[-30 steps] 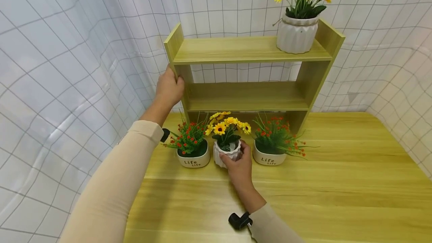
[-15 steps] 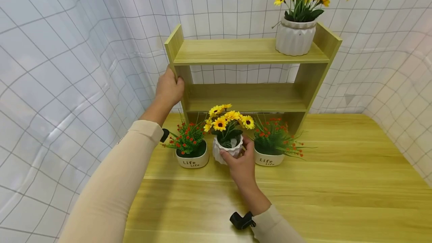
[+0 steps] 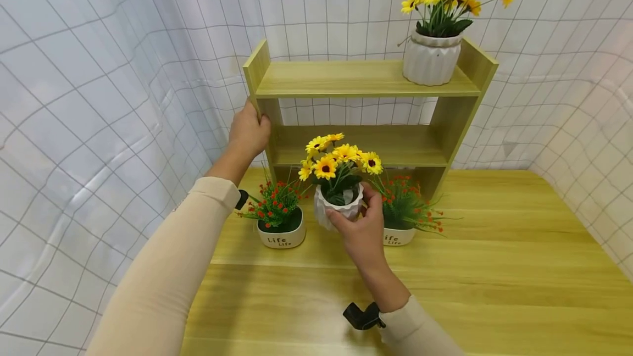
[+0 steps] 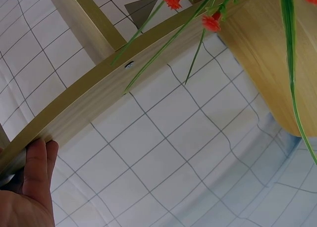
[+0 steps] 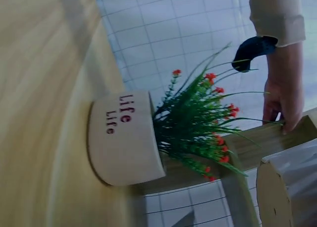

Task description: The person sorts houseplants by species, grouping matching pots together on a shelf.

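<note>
The right hand (image 3: 363, 229) has its fingers (image 3: 341, 218) curled around a white ribbed sunflower pot (image 3: 338, 209), holding it above the desk (image 3: 494, 268) between two "Life" pots (image 3: 281, 235) in front of the wooden shelf unit (image 3: 366, 78). The left hand (image 3: 249, 132) grips the shelf unit's left side panel, fingers (image 4: 37, 165) wrapped over its edge.

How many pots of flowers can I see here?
4. One sunflower pot stands on the shelf's top board, another sunflower pot is held up by the right hand, and two "Life" pots, left and right, sit on the table. None seems hidden.
</note>
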